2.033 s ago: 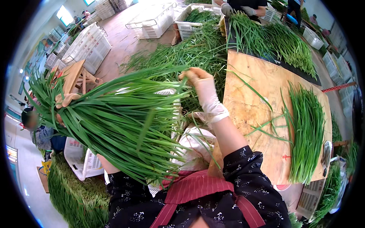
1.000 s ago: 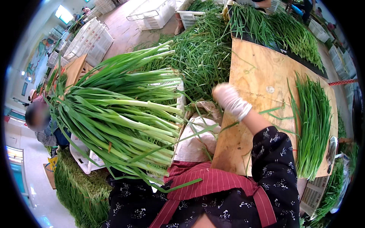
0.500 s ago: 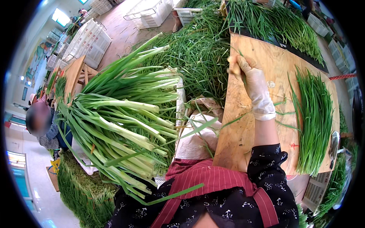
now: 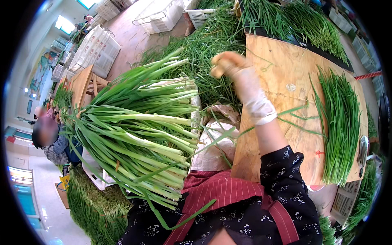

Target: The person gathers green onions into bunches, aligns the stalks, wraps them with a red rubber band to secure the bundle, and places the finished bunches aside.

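Observation:
My right hand (image 4: 232,67), in a pale glove, is over the heap of loose green leaves (image 4: 212,45), just left of the wooden board (image 4: 281,139). Its fingers are bent but smeared by motion, so whether they hold anything does not show. A large bunch of long leafy green stalks (image 4: 143,139), like garlic chives, spreads across the left, its pale cut ends to the right. My left sleeve runs in under this bunch; the left hand itself is hidden. A neat row of thinner green chives (image 4: 339,126) lies on the board's right side, beside a few loose leaves (image 4: 298,116).
More chives (image 4: 314,30) lie on a dark surface beyond the board. White plastic crates (image 4: 94,51) stand at the far left, another crate (image 4: 161,16) at the back. A person (image 4: 53,139) is at the left edge. Piled greens (image 4: 90,204) stand at lower left.
My right hand has swung left, off the board and over the leaf heap. The stalk bunch has shifted slightly right, its cut ends lying more evenly.

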`<state>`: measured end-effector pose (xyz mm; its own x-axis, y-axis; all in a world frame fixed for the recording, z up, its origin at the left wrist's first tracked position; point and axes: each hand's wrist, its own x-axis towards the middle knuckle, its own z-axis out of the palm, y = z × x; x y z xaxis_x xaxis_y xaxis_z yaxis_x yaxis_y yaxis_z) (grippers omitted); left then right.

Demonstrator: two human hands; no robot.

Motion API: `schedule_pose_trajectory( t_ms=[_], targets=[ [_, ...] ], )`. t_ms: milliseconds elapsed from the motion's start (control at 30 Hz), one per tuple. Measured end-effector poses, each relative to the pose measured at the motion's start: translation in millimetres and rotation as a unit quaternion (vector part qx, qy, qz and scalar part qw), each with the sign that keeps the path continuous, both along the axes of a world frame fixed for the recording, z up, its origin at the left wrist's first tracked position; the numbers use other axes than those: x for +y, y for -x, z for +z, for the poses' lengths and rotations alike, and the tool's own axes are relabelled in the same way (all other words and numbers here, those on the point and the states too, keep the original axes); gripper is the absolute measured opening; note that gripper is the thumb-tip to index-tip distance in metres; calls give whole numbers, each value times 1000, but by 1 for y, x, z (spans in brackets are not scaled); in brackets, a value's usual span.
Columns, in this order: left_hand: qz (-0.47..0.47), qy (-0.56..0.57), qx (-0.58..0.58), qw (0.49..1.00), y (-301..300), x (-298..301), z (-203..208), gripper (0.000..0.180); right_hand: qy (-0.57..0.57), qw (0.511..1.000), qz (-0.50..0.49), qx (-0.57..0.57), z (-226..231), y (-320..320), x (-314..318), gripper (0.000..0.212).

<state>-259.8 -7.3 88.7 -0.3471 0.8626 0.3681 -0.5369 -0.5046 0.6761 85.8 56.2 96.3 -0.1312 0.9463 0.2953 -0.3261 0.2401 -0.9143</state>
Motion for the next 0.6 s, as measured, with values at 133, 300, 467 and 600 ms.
schedule_pose_trajectory(
  t_ms=[133,300,467,600],
  targets=[
    [11,12,4,1000,-3,-1,-4,14,79,979,147,-120,-27,-12,8,59],
    [18,30,15,999,-10,-2,-8,15,133,938,288,143,-35,56,-15,41],
    [43,53,27,997,-10,-14,-14,15,229,885,251,318,-42,64,-24,31],
    [42,62,17,997,-14,-3,-22,15,198,911,271,238,-29,36,-29,32]
  ],
)
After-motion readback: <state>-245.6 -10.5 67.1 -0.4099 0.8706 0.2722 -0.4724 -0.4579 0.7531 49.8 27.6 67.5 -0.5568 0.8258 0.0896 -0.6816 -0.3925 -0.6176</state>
